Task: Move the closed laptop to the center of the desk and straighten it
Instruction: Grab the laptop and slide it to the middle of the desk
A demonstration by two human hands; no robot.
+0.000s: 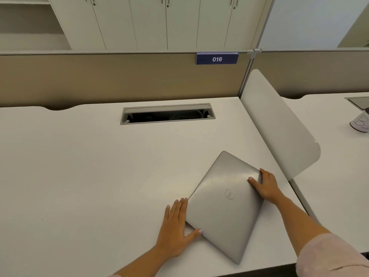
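Note:
A closed silver laptop lies askew, turned like a diamond, on the white desk near its front right corner. My left hand lies flat against the laptop's left corner, fingers spread along one edge and thumb along the other. Over the right corner sits my right hand, fingers on the lid, thumb hooked behind the edge. Both hands touch the laptop.
A cable slot with a raised flap is cut into the desk at the back centre. A white divider panel stands along the right edge. Beyond it, on the neighbouring desk, a cup. A beige partition with sign 016 backs the desk.

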